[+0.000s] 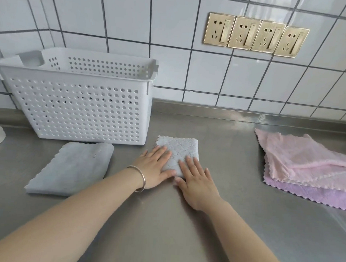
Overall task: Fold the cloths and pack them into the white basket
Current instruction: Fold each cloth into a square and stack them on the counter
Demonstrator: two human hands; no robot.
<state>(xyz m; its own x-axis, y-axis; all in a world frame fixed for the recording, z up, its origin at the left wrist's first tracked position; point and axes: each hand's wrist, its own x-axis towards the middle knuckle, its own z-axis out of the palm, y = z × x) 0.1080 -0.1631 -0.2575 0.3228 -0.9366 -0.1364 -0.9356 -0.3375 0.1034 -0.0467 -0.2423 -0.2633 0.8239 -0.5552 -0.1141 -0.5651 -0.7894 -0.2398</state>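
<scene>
Folded cloth [182, 151] under flat hands [176, 174]

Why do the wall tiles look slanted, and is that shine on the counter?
Head view: the wide-angle lens bends the wall tiles outward; soft glare streaks the steel counter near the wall; both hands and the folded grey cloth look sharp.

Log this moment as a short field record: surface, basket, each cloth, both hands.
surface: steel counter against a tiled wall
white basket: upright at back left; contents hard to tell
small grey cloth: folded, flat at centre
left hand: flat, pressing that cloth's left part
right hand: flat, on its near right corner
large grey cloth: folded, in front of basket
pink cloth: loose, on top of purple cloth, at right
</scene>
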